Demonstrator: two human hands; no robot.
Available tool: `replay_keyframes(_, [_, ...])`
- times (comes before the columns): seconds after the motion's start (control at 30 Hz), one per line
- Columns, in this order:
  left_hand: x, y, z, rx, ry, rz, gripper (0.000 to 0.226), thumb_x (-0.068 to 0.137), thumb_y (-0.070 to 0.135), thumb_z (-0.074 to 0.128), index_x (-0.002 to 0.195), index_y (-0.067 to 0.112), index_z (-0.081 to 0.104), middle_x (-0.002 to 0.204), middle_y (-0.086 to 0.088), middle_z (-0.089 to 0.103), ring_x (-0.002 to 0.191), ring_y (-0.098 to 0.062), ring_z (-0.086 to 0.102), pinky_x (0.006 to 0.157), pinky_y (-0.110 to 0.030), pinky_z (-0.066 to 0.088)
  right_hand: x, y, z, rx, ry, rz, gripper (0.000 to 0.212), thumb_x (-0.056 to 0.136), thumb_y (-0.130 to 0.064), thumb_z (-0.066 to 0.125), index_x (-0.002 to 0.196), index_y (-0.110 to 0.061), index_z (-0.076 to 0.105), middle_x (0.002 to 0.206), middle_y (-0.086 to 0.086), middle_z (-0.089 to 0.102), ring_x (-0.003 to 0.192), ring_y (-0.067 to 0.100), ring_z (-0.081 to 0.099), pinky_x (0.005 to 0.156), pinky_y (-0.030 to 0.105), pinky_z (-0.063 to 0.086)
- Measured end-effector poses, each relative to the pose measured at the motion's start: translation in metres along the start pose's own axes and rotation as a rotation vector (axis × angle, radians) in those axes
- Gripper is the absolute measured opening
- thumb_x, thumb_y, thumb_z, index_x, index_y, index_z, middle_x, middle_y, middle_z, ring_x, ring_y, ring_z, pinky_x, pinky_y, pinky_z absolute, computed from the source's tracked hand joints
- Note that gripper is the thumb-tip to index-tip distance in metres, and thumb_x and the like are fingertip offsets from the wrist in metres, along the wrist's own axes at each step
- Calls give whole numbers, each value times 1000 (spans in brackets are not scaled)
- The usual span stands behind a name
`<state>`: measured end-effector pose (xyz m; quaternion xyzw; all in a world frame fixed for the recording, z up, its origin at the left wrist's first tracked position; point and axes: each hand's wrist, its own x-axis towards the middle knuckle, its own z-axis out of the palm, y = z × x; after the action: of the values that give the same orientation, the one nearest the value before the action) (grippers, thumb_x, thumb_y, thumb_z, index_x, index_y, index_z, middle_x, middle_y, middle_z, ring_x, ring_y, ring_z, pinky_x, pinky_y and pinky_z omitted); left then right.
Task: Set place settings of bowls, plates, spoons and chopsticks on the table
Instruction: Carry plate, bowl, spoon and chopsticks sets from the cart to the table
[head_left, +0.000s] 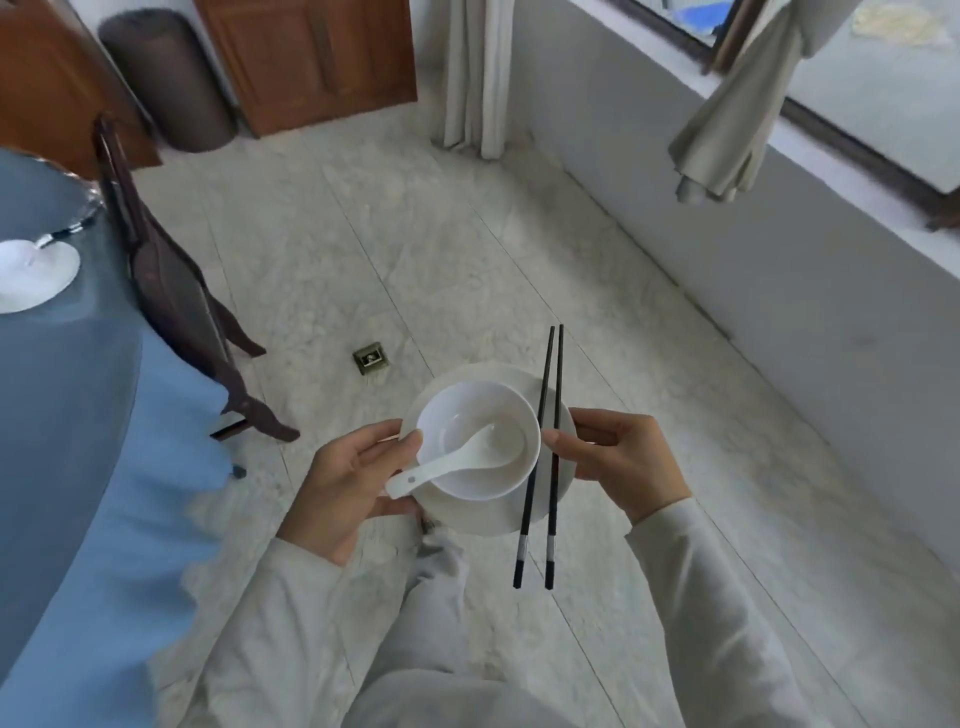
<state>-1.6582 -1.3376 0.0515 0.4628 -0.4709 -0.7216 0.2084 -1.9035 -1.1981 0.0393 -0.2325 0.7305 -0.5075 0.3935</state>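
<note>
Marble floor (467, 249) lies beneath both hands (345, 480) gripping a plate (467, 514); blue-clothed table (78, 415) at left.

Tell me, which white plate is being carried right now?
The plate under the bowl, held above the floor by both hands. The other plate rests on the blue table at far left.

Carried above a pale marble floor (467, 249): white plate (488, 514), white bowl (480, 441) on it, white spoon (447, 462) resting inside. Left hand (343, 483) gripping plate rim and spoon handle. Right hand (623, 462) pinning black chopsticks (545, 457) across plate. Blue-clothed table (67, 415) at left, dark chair (176, 291) beside.
</note>
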Motion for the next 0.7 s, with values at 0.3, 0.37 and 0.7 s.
replay_keyframes(0.3, [185,125,-34,-28,20,16,49,67,42,82,111,22,76,101,-4,80,85,-15,76,63,-33,62,202,-101,54,9,-40,-40,28,78,-27,88,106,-26,83,95,0,83,92,19,80,82,42,65])
replay_keyframes(0.37, [220,148,-42,-25,41,16,44,68,42,81,107,23,79,100,-3,81,85,-16,76,64,-34,63,243,-121,65,17,-66,-35,28,80,-23,88,107,-22,83,95,2,83,92,21,80,83,43,65])
replay_keyframes(0.7, [416,238,-55,-84,215,42,33,79,35,79,109,20,77,96,-3,80,85,-18,76,64,-34,63,487,-199,108,-7,-210,-68,29,80,-18,87,109,-20,82,94,1,83,91,20,80,80,40,66])
